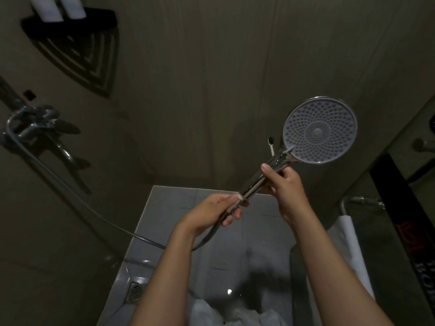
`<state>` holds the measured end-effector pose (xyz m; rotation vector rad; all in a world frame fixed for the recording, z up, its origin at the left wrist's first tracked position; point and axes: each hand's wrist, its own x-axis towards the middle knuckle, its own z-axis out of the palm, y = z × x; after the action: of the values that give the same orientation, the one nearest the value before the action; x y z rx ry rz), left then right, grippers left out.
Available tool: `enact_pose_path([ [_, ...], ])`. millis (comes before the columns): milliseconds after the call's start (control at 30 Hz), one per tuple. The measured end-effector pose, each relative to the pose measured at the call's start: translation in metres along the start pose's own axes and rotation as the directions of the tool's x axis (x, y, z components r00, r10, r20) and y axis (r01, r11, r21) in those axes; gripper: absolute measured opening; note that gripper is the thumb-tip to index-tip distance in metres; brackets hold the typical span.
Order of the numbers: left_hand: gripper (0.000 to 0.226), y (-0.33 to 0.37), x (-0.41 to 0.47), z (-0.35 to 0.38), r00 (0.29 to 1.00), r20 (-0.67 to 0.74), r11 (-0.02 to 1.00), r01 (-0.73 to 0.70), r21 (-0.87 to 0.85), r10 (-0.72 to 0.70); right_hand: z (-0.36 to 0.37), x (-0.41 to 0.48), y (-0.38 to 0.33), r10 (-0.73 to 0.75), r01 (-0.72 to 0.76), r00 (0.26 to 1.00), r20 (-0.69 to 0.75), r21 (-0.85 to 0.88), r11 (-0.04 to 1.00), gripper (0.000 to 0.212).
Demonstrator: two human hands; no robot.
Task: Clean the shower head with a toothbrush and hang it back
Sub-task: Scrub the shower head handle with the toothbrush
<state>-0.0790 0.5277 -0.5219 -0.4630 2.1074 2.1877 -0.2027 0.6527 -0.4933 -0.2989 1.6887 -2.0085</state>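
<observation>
In the upper left of the frame we see a dark corner shelf (77, 50) on the wall, with two white bottles (49, 8) standing on it. Below it, at the left edge, sits the chrome mixer tap (40, 128), and from it a grey hose (94, 208) sags down and right across the wall towards the middle of the frame. At the bottom, left of centre, a floor drain (136, 291) lies in the grey tiled floor (211, 243). Our left hand (211, 212) curls its fingers round the lowest end of the chrome handle, right where the hose joins it. Just right and higher, our right hand (284, 187) wraps round the middle of the same handle, thumb laid along it. The shower head (320, 131) rises up and right from both hands, tilted, its round nozzle face turned towards us in the right half of the frame. Just left of its neck a toothbrush (271, 145) pokes up, dark bristles on top; its lower part is hidden behind the handle, so we cannot tell what holds it. At the lower right a white cloth (348, 243) hangs from a chrome rail (362, 200).
</observation>
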Motion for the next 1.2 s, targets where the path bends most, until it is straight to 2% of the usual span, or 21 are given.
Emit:
enact_pose_path([
  [167,0.025,-0.001,0.003,-0.002,1.0,0.005,0.997,0.017,-0.07,-0.017,0.002,0.003,0.002,-0.009,0.009,1.0,0.022,0.018,1.0,0.006],
  [300,0.02,-0.009,0.002,-0.008,0.999,-0.032,0.992,0.037,-0.12,-0.041,0.0,0.007,-0.005,-0.035,0.036,0.999,-0.016,0.059,0.998,0.006],
  [700,0.014,-0.002,0.003,-0.002,0.973,-0.214,0.988,-0.106,-0.109,0.081,0.009,0.003,-0.001,-0.047,0.048,0.999,-0.006,0.031,0.998,0.007],
  [833,0.01,0.002,0.002,0.002,0.961,-0.255,0.991,-0.125,-0.05,0.109,0.009,0.003,0.0,-0.055,0.056,0.998,-0.031,0.021,0.998,0.007],
  [1067,0.02,-0.002,0.007,0.01,0.882,-0.425,0.978,-0.198,0.058,0.204,0.009,0.002,0.003,-0.094,0.091,0.99,-0.102,-0.033,0.995,0.006],
  [1200,0.027,-0.002,0.007,0.015,0.851,-0.458,0.966,-0.216,0.143,0.258,0.01,0.001,0.005,-0.091,0.091,0.988,-0.127,-0.004,0.996,0.005],
])
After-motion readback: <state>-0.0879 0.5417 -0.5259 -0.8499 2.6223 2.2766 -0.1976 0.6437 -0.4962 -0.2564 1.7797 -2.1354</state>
